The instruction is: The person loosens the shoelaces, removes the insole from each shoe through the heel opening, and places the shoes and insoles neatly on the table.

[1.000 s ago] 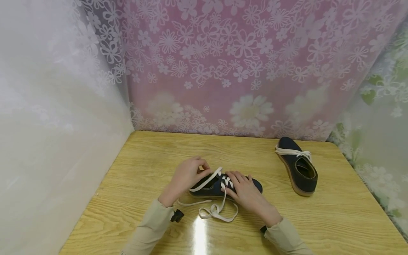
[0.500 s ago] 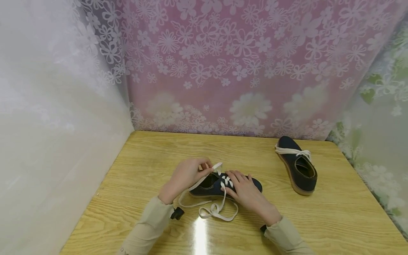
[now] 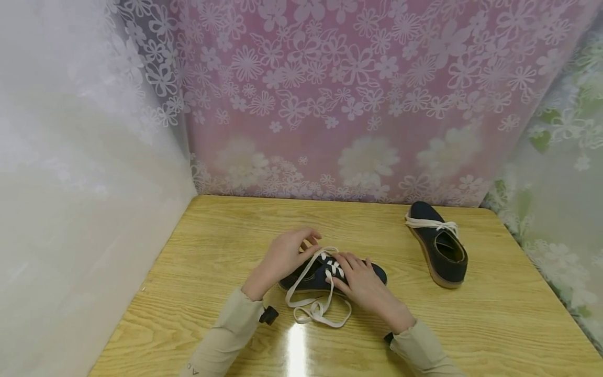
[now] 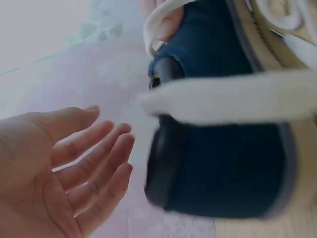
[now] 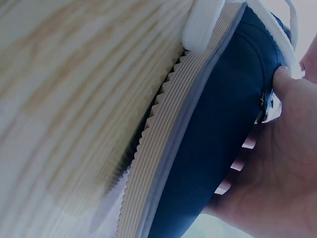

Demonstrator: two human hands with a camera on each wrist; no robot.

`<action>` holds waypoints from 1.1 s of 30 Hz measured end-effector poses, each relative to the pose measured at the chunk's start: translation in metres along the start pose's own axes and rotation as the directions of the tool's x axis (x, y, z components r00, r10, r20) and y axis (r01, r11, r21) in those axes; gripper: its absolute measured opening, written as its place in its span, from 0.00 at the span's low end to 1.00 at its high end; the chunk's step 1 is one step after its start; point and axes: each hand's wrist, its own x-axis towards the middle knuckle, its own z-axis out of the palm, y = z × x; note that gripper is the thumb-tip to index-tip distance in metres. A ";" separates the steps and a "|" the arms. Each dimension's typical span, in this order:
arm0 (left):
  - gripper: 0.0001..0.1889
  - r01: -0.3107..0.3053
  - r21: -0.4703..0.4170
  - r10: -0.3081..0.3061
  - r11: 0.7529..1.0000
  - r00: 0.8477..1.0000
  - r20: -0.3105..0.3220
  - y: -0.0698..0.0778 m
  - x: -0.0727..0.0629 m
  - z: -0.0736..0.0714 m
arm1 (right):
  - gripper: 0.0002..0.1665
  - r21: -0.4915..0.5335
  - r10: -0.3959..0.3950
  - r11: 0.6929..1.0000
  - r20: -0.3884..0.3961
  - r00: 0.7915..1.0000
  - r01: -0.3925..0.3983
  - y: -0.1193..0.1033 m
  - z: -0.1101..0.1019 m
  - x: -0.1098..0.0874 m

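A dark blue lace-up shoe [image 3: 379, 272] lies on the table, its toe to the right. Its sole is pale and ridged in the right wrist view. My right hand [image 3: 360, 280] grips it over the laced front, thumb on the near side and fingers across the top. Beside the shoe's opening my left hand [image 3: 283, 256] hovers with loose fingers; in the left wrist view this hand [image 4: 74, 168] holds nothing. One end of the white shoelace [image 4: 237, 99] crosses the opening and drops to the near side. The other end lies in loops on the table in front.
A second dark shoe [image 3: 438, 246], with its white lace wrapped round it and tied, lies at the right rear of the wooden table [image 3: 226, 220]. A pink flowered curtain [image 3: 292, 104] hangs behind. Pale sheets [image 3: 94, 157] stand along the left and right sides.
My left hand held the white lace half a second ago and has let it go, shifting slightly right. The lace now falls across the shoe's opening. My right hand has stayed on the shoe.
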 end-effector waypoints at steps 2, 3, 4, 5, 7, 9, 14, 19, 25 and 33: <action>0.09 0.022 0.015 -0.022 1.000 1.000 -0.007 -0.004 -0.009 -0.001 | 0.40 0.001 0.006 1.000 0.004 1.000 -0.006 0.000 0.000 0.000; 0.08 0.034 0.030 -0.034 0.999 0.999 -0.005 -0.006 -0.013 -0.002 | 0.40 0.002 0.009 1.000 0.007 1.000 -0.009 0.001 0.000 -0.001; 0.08 0.041 0.050 -0.041 0.998 0.999 0.003 -0.008 -0.017 -0.004 | 0.39 0.000 0.009 1.000 0.010 1.000 -0.009 0.001 0.000 -0.001; 0.08 0.035 0.070 -0.037 0.997 0.999 0.015 -0.010 -0.021 -0.005 | 0.39 -0.001 0.011 1.000 0.012 1.000 -0.011 0.001 0.000 -0.001; 0.10 0.013 0.094 -0.020 0.995 0.997 0.072 -0.012 -0.028 -0.008 | 0.38 -0.006 0.012 1.000 0.015 1.000 -0.012 0.002 0.000 -0.001; 0.10 -0.037 0.090 0.024 0.995 0.989 0.142 -0.014 -0.033 -0.009 | 0.38 -0.009 0.012 1.000 0.017 1.000 -0.011 0.003 0.000 -0.001; 0.04 -0.112 0.023 0.105 0.993 0.972 0.212 -0.016 -0.037 -0.009 | 0.37 -0.011 0.011 1.000 0.017 1.000 -0.010 0.002 0.000 0.000; 0.03 -0.070 0.006 0.068 0.998 0.987 0.145 -0.013 -0.025 -0.006 | 0.37 -0.006 0.012 1.000 0.033 0.999 -0.012 0.001 0.000 0.000; 0.05 0.077 -0.097 -0.077 0.992 0.997 -0.002 -0.002 0.001 -0.007 | 0.39 0.001 0.014 1.000 0.023 1.000 -0.014 0.000 0.001 0.001; 0.08 -0.016 -0.109 0.003 0.994 0.993 -0.122 0.003 0.019 -0.003 | 0.40 -0.004 0.012 1.000 0.001 1.000 -0.012 0.001 0.002 0.001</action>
